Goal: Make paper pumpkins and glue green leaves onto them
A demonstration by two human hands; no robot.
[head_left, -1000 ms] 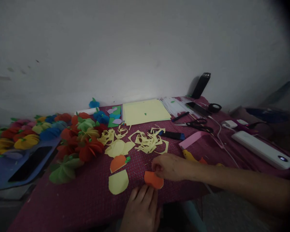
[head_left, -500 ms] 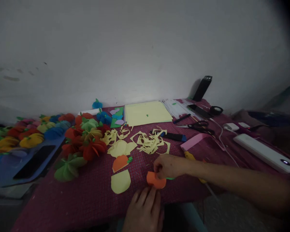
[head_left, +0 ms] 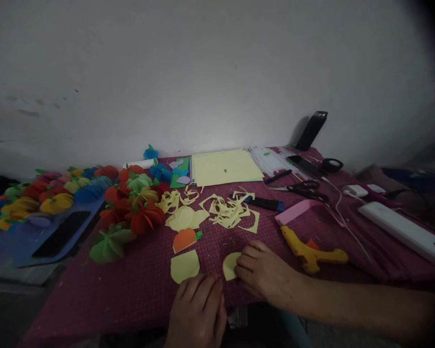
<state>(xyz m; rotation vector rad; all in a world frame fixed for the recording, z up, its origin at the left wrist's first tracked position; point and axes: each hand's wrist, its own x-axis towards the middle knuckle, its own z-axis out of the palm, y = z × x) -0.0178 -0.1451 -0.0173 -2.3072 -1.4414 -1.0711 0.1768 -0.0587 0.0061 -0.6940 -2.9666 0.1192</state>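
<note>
A pale yellow paper cutout (head_left: 229, 266) with a thin orange edge lies near the table's front. My right hand (head_left: 263, 270) is closed on its right side, fingers bent together and partly covering it. My left hand (head_left: 199, 304) rests at the table's front edge, its fingers stretched out side by side with nothing visible in them. Just beyond its fingertips is another yellow cutout (head_left: 185, 267), rounded at the bottom. An orange pumpkin-shaped paper piece (head_left: 184, 240) with a green stem lies behind that one. Further back are more yellow cutouts (head_left: 183, 219).
A yellow glue gun (head_left: 310, 251) lies right of my right hand. Yellow paper scraps (head_left: 226, 211), a utility knife (head_left: 263, 203), scissors (head_left: 308, 188) and a yellow paper stack (head_left: 226, 166) are behind. Colourful paper pumpkins (head_left: 145, 215) crowd the left; a white power bank (head_left: 402, 232) is right.
The orange piece under my right hand now shows a pale yellow face. My right hand has shifted right and towards me, uncovering the glue gun; my left hand appears further left.
</note>
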